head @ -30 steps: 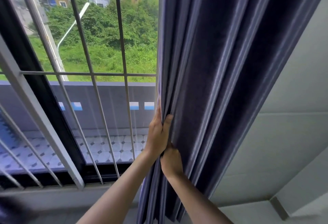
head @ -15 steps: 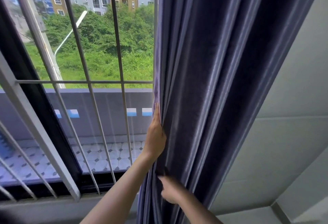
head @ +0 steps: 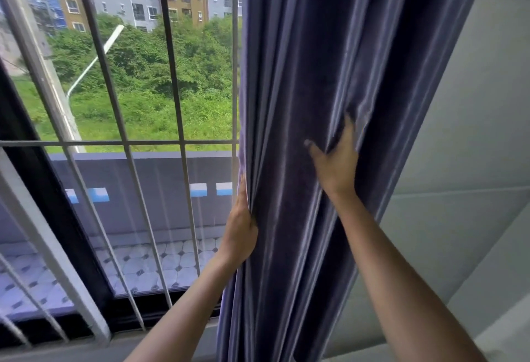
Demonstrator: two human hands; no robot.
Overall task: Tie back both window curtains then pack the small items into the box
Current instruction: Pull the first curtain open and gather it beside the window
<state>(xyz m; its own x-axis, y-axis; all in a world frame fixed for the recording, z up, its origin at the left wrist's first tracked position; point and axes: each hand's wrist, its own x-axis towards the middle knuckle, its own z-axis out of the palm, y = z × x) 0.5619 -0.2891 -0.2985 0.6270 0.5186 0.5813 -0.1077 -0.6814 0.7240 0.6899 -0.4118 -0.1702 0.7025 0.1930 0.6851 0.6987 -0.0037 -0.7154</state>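
Observation:
A dark blue-purple curtain (head: 321, 75) hangs bunched in folds at the right side of the window. My left hand (head: 241, 229) grips the curtain's left edge at about sill-rail height, fingers tucked behind the fabric. My right hand (head: 335, 158) is higher and further right, its fingers dug into the folds near the curtain's right side and gripping them. No tie-back, box or small items are in view.
White window bars (head: 177, 120) and a dark frame (head: 34, 161) fill the left. A pale grey wall (head: 459, 161) runs down the right behind the curtain. A tiled balcony floor (head: 160, 264) lies outside below.
My right hand has risen from low beside the left hand to a higher spot on the curtain's right folds. My left hand keeps its grip on the left edge.

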